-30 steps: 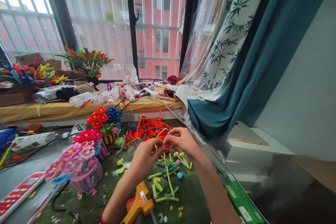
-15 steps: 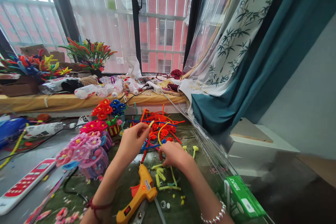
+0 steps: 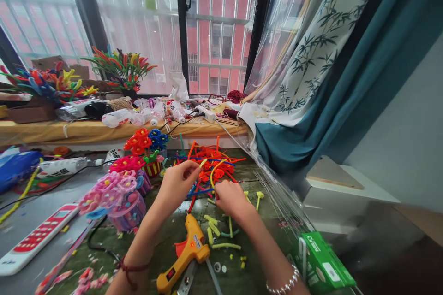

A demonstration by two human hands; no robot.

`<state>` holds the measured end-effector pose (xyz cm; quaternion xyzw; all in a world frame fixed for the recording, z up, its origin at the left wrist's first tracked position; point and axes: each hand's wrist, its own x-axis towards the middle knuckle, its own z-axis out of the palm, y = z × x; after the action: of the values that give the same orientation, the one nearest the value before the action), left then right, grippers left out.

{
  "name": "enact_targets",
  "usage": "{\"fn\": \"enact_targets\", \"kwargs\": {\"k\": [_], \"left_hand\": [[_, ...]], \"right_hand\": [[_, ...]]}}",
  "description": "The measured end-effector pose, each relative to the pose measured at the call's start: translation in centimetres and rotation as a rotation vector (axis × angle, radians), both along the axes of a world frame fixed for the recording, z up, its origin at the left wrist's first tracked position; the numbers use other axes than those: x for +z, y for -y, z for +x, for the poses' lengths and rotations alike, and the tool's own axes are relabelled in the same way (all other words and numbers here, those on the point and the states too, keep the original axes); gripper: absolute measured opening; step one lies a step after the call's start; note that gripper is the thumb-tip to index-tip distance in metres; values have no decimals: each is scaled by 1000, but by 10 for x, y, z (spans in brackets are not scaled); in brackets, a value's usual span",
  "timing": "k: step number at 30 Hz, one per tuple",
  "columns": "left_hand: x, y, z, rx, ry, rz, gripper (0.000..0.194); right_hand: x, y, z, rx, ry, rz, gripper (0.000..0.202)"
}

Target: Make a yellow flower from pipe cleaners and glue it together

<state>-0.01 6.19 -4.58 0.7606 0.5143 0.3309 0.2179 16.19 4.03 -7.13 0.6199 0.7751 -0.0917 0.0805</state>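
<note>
Between the thumb and fingers of my left hand (image 3: 176, 185) is a short pale yellow pipe cleaner (image 3: 203, 163), its tip pointing up to the right. My right hand (image 3: 231, 197) is beside it, back upward and fingers curled down; what they grip, if anything, is hidden. A curved yellow pipe cleaner (image 3: 212, 176) arches just behind my right fingers, over a pile of red pipe-cleaner flowers (image 3: 218, 154). Cut light-yellow pipe-cleaner pieces (image 3: 213, 228) lie below my hands. Nearer me rests an orange glue gun (image 3: 194, 244) with its small light lit.
Fluffy flower pots (image 3: 126, 212) stand at left near a white-and-red remote (image 3: 38, 239). Scissors (image 3: 187, 281) lie under the glue gun. Right of my arm are thin clear rods (image 3: 280, 198), yellow flower stems (image 3: 259, 199) and a green box (image 3: 325, 262). Bottles (image 3: 116, 117) line the sill.
My right hand has moved up and away from the cut yellow pieces, and its fingers have curled in. My left hand keeps its pipe cleaner almost still. The view has shifted slightly.
</note>
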Motion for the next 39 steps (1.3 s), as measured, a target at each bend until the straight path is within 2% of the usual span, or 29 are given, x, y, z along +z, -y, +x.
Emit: {"fn": "enact_targets", "kwargs": {"k": [5, 11, 19, 25, 34, 39], "left_hand": [[-2, -1, -4, -2, 12, 10, 23], [-3, -1, -7, -27, 18, 25, 25], [-2, 0, -5, -41, 12, 0, 26], [-3, 2, -1, -69, 0, -19, 25], [-1, 1, -4, -80, 30, -6, 26], [-2, -2, -11, -46, 121, 36, 29]], "right_hand": [[4, 6, -7, 112, -47, -130, 25], [8, 10, -12, 88, -66, -120, 25], [1, 10, -15, 100, -67, -130, 28], [-5, 8, -15, 134, -32, -187, 22], [-5, 2, -3, 50, -121, -128, 25], [7, -1, 11, -68, -337, 23, 14]]}}
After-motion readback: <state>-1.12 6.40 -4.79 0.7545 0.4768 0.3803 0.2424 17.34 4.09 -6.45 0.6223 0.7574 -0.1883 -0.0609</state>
